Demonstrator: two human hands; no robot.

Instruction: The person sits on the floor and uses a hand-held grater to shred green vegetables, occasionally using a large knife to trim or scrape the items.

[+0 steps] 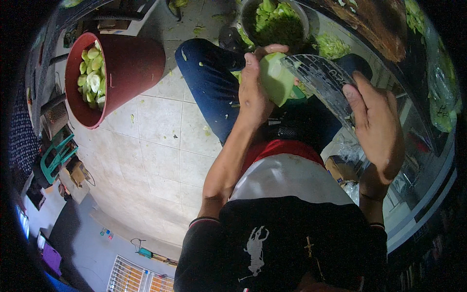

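Note:
My left hand (254, 95) is closed round a pale green, peeled fruit or vegetable (273, 80), thumb and fingers on its left and far sides. Its exact kind cannot be told. In my right hand (378, 121) is a broad, scuffed dark cleaver-like blade (316, 78) with a curved outline, gripped at its near right end between thumb and fingers. The blade's far left end reaches the right side of the green piece; whether it touches or only overlaps it is unclear. Both are held above my lap, between my bent knees.
A tall red bucket (127, 73) with peeled green pieces lies tilted at left. Beyond my hands stands a metal bowl (305, 27) of green pieces, beside shreds (331, 45) on the floor. A brown wooden slab (382, 29) and a filled plastic bag (440, 92) are at right.

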